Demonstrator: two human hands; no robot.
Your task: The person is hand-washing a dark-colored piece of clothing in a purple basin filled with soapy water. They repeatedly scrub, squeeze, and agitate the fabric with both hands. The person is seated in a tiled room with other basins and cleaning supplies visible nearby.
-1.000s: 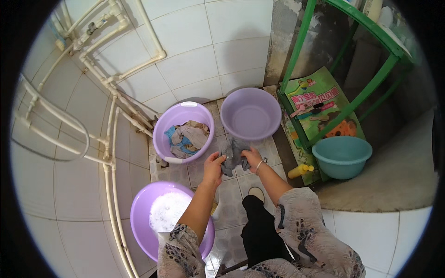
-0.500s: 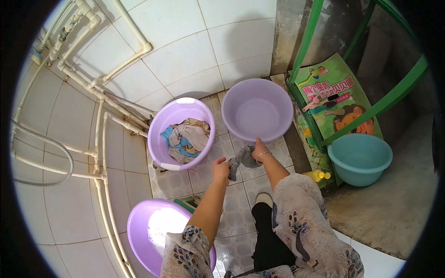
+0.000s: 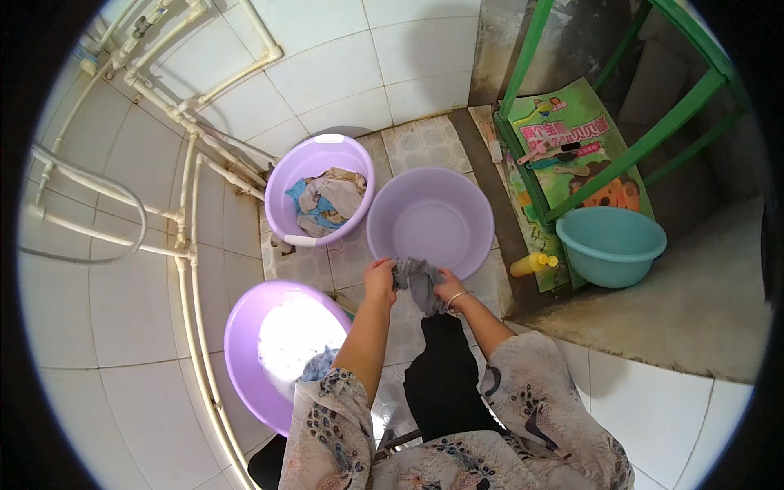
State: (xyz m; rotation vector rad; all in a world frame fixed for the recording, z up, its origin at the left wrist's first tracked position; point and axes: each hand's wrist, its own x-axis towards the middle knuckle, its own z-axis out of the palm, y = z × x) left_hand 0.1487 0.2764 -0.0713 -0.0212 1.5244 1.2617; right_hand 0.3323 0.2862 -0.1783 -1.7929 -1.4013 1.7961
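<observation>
A wet-looking grey cloth (image 3: 418,282) hangs bunched between my two hands, just over the near rim of a round purple basin (image 3: 430,234). My left hand (image 3: 380,282) is closed on the cloth's left end. Its right end is in the closed fingers of my right hand (image 3: 449,288), which wears a bracelet at the wrist. Beyond my left hand stands another purple basin (image 3: 282,194) with beige, brown and blue cloths (image 3: 331,200) in it. Beside my left forearm, a third purple basin (image 3: 243,359) holds white suds and a bluish-grey cloth (image 3: 318,364), partly hidden by my arm.
At right, a teal basin (image 3: 612,241) and a yellow bottle (image 3: 533,264) stand by a green metal frame (image 3: 531,175). Several brushes (image 3: 559,155) lie on a green printed sheet (image 3: 572,122). Cream pipes (image 3: 186,269) run along the left tiled wall.
The purple basin before me has come nearer, and my right hand is off its rim. The grey cloth is now gathered between both hands above that rim. The view has shifted.
</observation>
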